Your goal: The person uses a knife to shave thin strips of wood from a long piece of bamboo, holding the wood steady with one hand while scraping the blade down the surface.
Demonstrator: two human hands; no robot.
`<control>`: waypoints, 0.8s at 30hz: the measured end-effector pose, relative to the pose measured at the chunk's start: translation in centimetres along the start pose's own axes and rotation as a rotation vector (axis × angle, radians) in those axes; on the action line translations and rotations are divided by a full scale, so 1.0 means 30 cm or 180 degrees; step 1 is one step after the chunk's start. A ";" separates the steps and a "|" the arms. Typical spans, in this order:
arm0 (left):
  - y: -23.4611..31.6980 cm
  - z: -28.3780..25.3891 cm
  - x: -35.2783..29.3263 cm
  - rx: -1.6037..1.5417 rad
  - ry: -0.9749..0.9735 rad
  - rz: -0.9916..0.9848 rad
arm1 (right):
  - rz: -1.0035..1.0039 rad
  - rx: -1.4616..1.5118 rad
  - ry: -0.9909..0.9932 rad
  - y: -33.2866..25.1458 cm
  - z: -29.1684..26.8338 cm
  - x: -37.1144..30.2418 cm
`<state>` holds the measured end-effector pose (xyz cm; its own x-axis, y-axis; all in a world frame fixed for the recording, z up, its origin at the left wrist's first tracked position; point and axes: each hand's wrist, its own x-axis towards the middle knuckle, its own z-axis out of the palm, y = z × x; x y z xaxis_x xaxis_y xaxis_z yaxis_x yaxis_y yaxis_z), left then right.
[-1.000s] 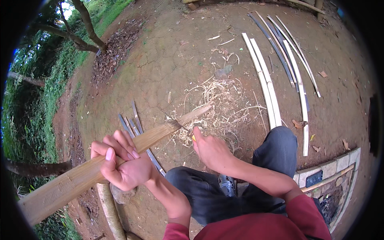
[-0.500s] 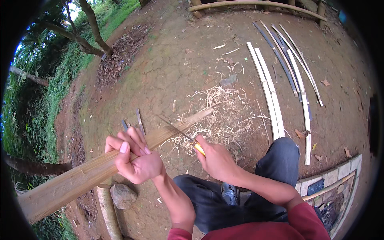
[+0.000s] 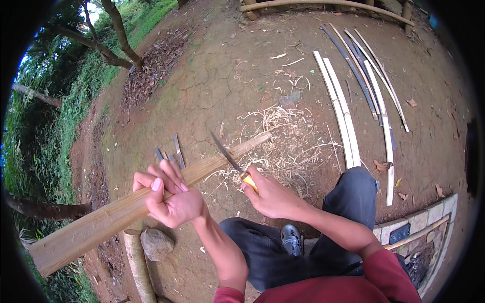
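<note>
A long, flat tan wooden slat (image 3: 96,228) runs from the lower left toward the middle, narrowing at its far end. Across it lies my left hand (image 3: 174,194), palm up, fingers and thumb curled closed; whatever they pinch is hidden. My right hand (image 3: 273,194) grips a knife (image 3: 247,183) by its yellow handle. The knife's dark blade points up and to the left, crossing over the slat's far part. Whether its edge touches the wood I cannot tell.
Curly wood shavings (image 3: 278,126) litter the dirt beyond the slat's far end. Pale split strips (image 3: 341,118) and dark strips (image 3: 361,83) lie at the right. A stone (image 3: 156,244) and a log (image 3: 135,262) sit at lower left. A stone-block edging (image 3: 418,223) stands lower right.
The knife blade has swung more upright, its tip moving up and right. My right hand has shifted slightly left. My left hand stays almost where it was on the slat.
</note>
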<state>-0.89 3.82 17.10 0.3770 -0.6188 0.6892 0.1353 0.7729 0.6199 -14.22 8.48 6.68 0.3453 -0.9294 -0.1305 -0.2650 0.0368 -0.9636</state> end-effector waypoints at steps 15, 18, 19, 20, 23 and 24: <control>0.003 -0.010 -0.001 -0.0120 0.0011 0.0003 | -0.0127 -0.0260 0.0074 0.129 -0.012 0.076; 0.001 0.018 -0.007 -0.0040 0.0029 0.0043 | -0.0269 -0.0183 0.0283 0.068 -0.017 0.028; 0.004 0.019 -0.012 -0.0059 0.0043 0.0043 | -0.0248 -0.0270 0.0225 0.015 -0.034 -0.004; 0.008 0.022 -0.014 -0.0077 0.0055 0.0042 | -0.0227 -0.0355 0.0167 -0.013 -0.039 -0.022; 0.010 0.041 -0.031 -0.0140 0.0053 0.0024 | -0.0718 -0.0429 0.0578 0.037 -0.009 -0.038; 0.009 0.043 -0.036 -0.0138 0.0053 0.0029 | -0.0613 -0.0565 0.0589 0.022 -0.015 -0.049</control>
<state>-2.44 4.52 17.01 0.3935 -0.6095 0.6882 0.1711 0.7841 0.5966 -15.30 9.71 6.33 0.2391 -0.9647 0.1107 -0.3693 -0.1958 -0.9084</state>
